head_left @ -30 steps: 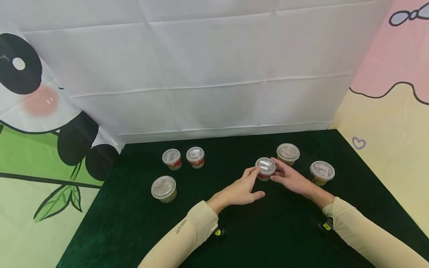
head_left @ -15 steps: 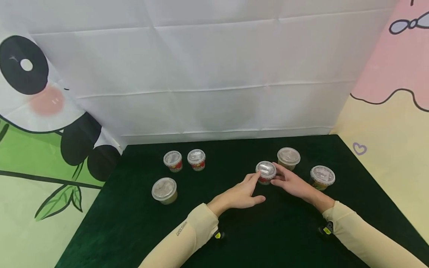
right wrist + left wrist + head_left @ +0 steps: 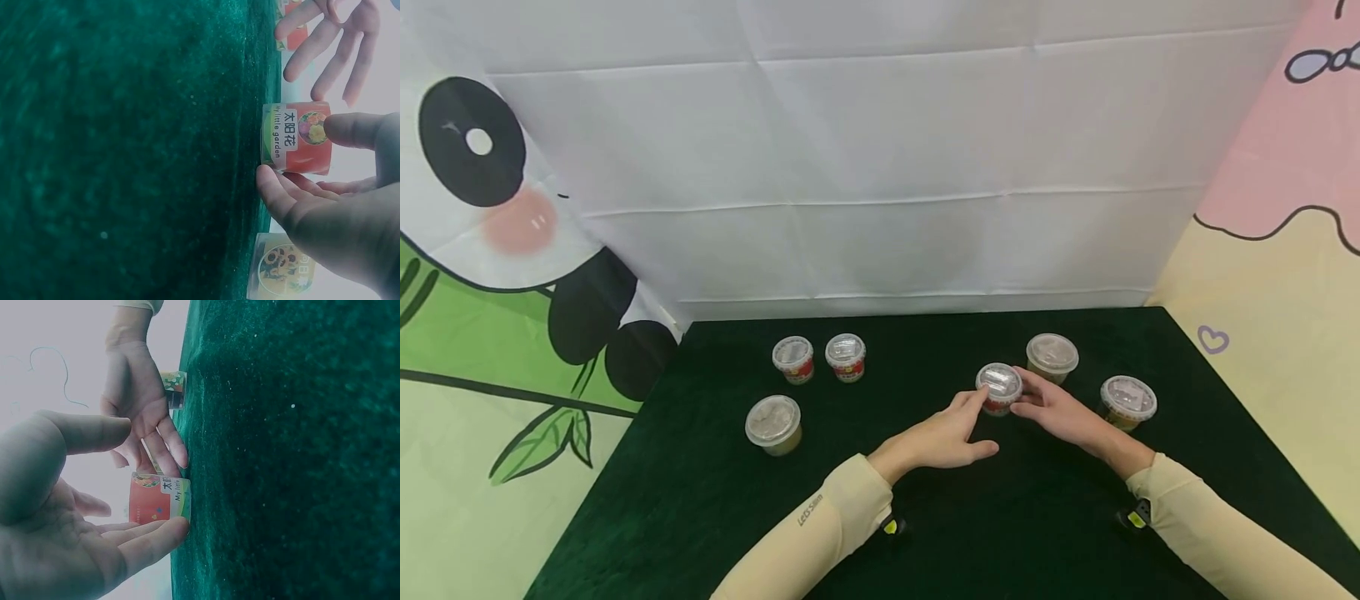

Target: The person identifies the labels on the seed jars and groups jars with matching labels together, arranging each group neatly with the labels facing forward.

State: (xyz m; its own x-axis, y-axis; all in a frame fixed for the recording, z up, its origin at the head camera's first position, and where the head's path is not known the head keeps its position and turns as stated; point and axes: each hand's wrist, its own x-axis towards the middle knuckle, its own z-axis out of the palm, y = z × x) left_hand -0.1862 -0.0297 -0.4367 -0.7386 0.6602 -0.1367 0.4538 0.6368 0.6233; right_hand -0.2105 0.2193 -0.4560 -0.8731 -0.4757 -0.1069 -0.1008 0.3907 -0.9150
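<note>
A small lidded tub with a red label (image 3: 999,388) stands upright on the dark green cloth between my two hands. My left hand (image 3: 942,431) reaches in from its left, the forefinger against its side near the lid and the thumb held away. From the right, my right hand (image 3: 1060,410) has fingertips along the tub's side and the thumb close to its rim. The label (image 3: 299,136) shows flowers and the words "My little garden". Behind the right hand is a wider clear-lidded tub (image 3: 1052,354); another wide tub (image 3: 1127,400) stands to its right.
Two red-labelled tubs, one (image 3: 793,357) beside the other (image 3: 846,355), stand at the back left. A wide tub (image 3: 773,423) sits nearer on the left. The green cloth (image 3: 865,517) ends at a white sheet (image 3: 880,183) behind; printed cartoon panels flank both sides.
The head view has shifted slightly. Both hands stay at the red-labelled tub, and no tub has visibly moved on the cloth.
</note>
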